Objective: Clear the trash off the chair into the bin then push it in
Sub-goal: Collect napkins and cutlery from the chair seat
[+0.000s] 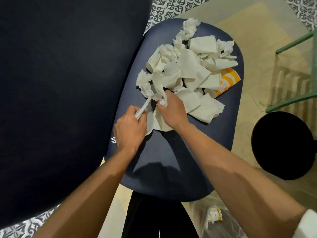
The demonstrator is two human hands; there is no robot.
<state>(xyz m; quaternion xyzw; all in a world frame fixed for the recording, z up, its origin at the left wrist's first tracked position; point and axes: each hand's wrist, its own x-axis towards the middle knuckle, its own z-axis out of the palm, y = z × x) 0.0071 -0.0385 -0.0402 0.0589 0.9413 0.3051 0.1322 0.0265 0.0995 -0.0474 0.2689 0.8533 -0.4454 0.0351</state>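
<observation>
Right grip [171,109] is pinching a crumpled napkin [160,97] on the chair [171,152]; left grip [130,128] is clutching a white plastic utensil [145,104].

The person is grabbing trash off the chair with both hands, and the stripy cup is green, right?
Not green: the head view shows the stripy cup is orange and white. The left hand and right hand do grab trash on the chair.

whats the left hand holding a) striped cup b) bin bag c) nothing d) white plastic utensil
d: the fingers of the left hand curl round a white plastic utensil that sticks out toward the trash pile.
</observation>
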